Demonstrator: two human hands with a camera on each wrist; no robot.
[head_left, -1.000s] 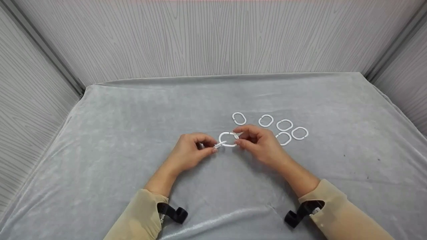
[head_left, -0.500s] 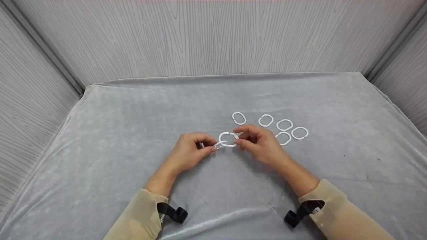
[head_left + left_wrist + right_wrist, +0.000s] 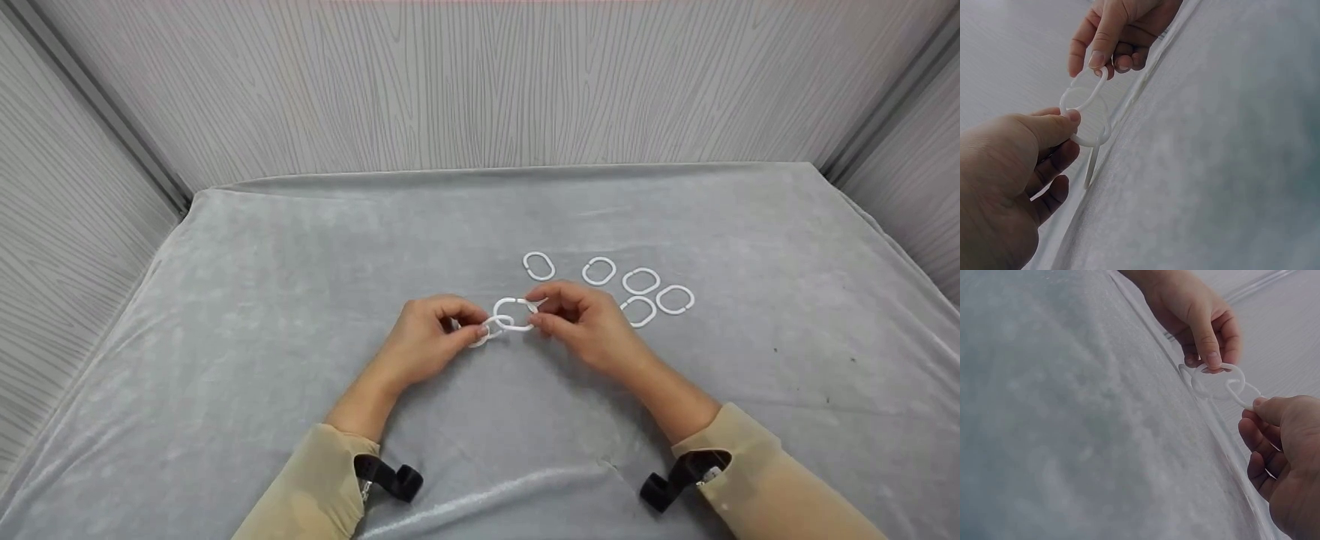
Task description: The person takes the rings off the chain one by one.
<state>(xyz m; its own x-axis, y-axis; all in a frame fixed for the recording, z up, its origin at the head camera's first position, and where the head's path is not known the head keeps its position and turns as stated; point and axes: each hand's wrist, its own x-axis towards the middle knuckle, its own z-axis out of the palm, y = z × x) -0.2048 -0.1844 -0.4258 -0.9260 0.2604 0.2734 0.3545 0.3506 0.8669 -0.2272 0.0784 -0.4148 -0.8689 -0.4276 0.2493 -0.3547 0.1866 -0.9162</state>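
Note:
My left hand [image 3: 427, 341] pinches a white oval shower curtain ring [image 3: 1107, 129] between thumb and fingers. Opposite it, my right hand [image 3: 589, 322] pinches a second ring of the same kind [image 3: 510, 301] by its right end. These two rings are looped through each other between my hands. A third link [image 3: 1092, 163] hangs down from the left-hand ring in the left wrist view. In the head view my left thumb and fingertips hide part of that hand's ring.
Several loose white rings lie on the grey cloth [image 3: 322, 247] beyond and right of my right hand, among them one at the left [image 3: 541, 280] and one at the far right [image 3: 675, 287]. A grey patterned wall [image 3: 480, 82] stands behind the table.
The left-hand ring has turned in my fingers, so more of its oval shows and it droops lower. My right hand and its ring stay nearly still.

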